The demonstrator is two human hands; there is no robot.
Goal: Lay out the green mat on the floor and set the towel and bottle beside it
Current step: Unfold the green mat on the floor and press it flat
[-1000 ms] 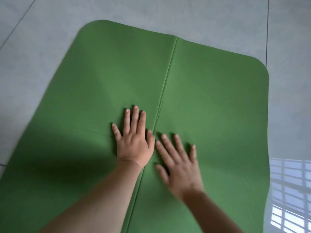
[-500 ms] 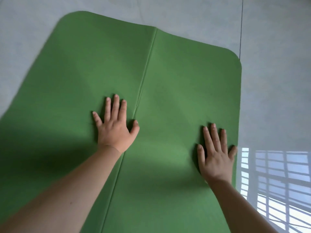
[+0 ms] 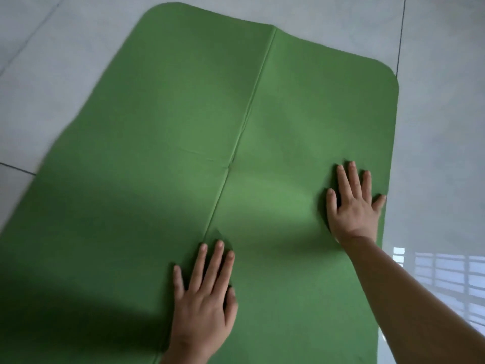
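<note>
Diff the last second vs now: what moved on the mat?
The right hand slid from the centre crease out to the right edge of the green mat; the left hand slid back along the crease toward the person. Both hands stay flat, gripping nothing. The mat stays spread on the floor.

Soft, dimmish daylight, apparently from the rt. Big dark shadow covers lower-left of the mat (image 3: 183, 114); brighter patch mid-mat. Thin shadows hug fingers of left hand (image 3: 204, 298) & right hand (image 3: 351, 206). Glossy floor (image 3: 441, 127) shows bright barred window reflection (image 3: 446, 279) lower rt. Pic slightly soft overall; wide-angle bends the edges.
</note>
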